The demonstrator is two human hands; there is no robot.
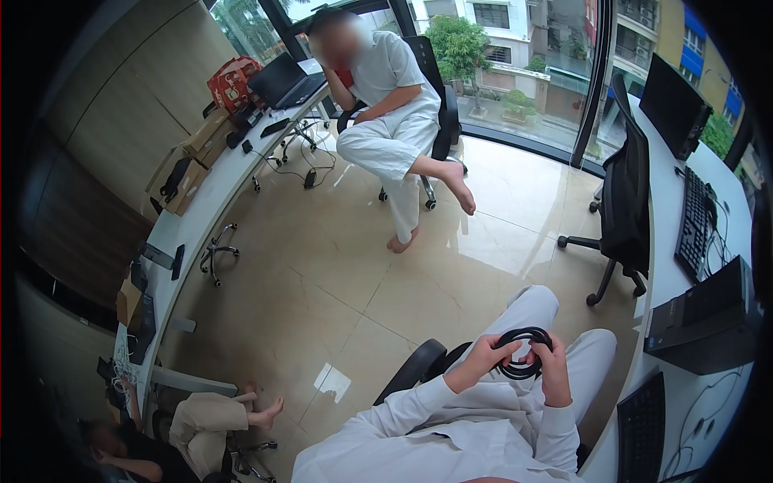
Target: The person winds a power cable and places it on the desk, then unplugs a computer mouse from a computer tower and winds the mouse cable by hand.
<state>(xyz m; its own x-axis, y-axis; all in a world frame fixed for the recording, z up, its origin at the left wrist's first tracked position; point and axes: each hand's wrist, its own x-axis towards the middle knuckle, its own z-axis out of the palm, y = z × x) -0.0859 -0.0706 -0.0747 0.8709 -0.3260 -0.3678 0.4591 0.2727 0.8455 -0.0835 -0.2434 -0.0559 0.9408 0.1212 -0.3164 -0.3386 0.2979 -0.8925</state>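
A black cable, wound into a round coil, is held above my lap between my two hands. My left hand grips the left side of the coil, with its thumb over the loops. On the right side, my right hand has its fingers around the loops. Through the middle of the coil, some fingertips show near each other. Under the coil are my white trousers.
A seated person is across the floor by a laptop. Another person sits at lower left. On the right desk stand a monitor, a keyboard and a black computer case. An office chair stands beside it.
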